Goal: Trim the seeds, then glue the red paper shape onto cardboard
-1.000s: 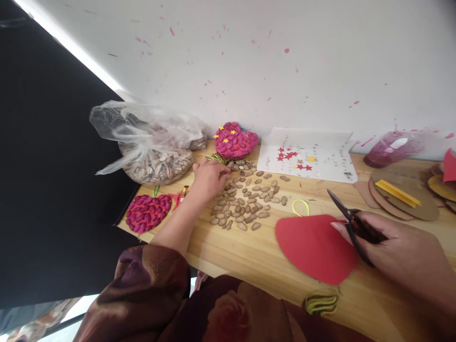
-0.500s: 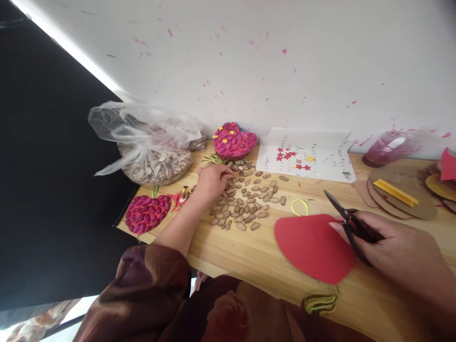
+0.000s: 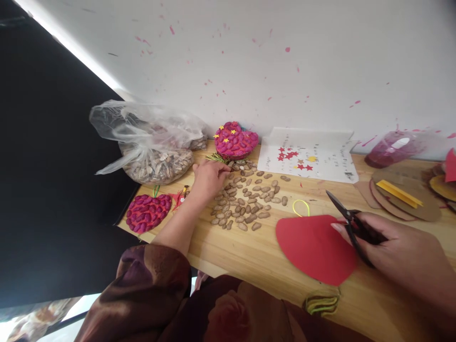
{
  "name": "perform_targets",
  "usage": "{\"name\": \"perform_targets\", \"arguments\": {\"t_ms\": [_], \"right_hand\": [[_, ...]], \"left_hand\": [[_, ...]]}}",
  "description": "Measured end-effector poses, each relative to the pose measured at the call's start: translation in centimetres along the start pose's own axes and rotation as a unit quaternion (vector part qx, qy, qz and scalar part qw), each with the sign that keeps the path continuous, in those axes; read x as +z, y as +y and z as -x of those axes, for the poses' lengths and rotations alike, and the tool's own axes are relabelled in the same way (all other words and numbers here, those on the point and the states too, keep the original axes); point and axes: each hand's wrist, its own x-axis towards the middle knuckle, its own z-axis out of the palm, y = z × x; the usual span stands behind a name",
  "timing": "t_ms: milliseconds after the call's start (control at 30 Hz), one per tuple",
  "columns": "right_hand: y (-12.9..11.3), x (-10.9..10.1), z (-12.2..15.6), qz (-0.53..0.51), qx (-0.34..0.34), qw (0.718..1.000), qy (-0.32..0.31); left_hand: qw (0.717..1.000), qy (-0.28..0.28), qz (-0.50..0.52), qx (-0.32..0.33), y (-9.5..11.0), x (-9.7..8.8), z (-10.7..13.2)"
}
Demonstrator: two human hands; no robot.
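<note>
My right hand point(image 3: 395, 242) is wrapped round a pair of black-handled scissors point(image 3: 351, 218), whose closed blades point up and to the left. The scissors and my thumb are over the right part of a red rounded sheet point(image 3: 313, 247) lying on the table. A loop of yellow cord point(image 3: 301, 207) shows at that sheet's top edge. At the back of a spread of peanuts point(image 3: 245, 204), my left hand point(image 3: 209, 179) has its fingers drawn together at the table. Whatever is between those fingertips is hidden.
Behind the peanuts stands a pink nut-covered heart point(image 3: 235, 141) with yellow stars; another nut-covered heart point(image 3: 148, 212) lies left. A plastic bag of shells point(image 3: 160, 164), a paper with stars point(image 3: 331, 161), a purple-stained cup point(image 3: 386, 149), cardboard discs point(image 3: 427, 213) and green yarn point(image 3: 321, 304) surround them.
My left hand has shifted slightly left, its fingers staying drawn together by the peanuts. My right hand keeps the scissors in the same place over the red sheet.
</note>
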Motion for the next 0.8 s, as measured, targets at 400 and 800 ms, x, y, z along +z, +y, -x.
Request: {"name": "perform_targets", "arguments": {"t_ms": [400, 800], "right_hand": [[-0.3, -0.2, -0.3, -0.017, 0.067, 0.996, -0.062], [2.0, 0.6, -0.1, 0.008, -0.031, 0.998, -0.055]], "left_hand": [[0.999, -0.052, -0.005, 0.011, 0.3, 0.4, -0.1], [0.993, -0.054, -0.015, 0.1, 1.8, 2.0, -1.9]]}}
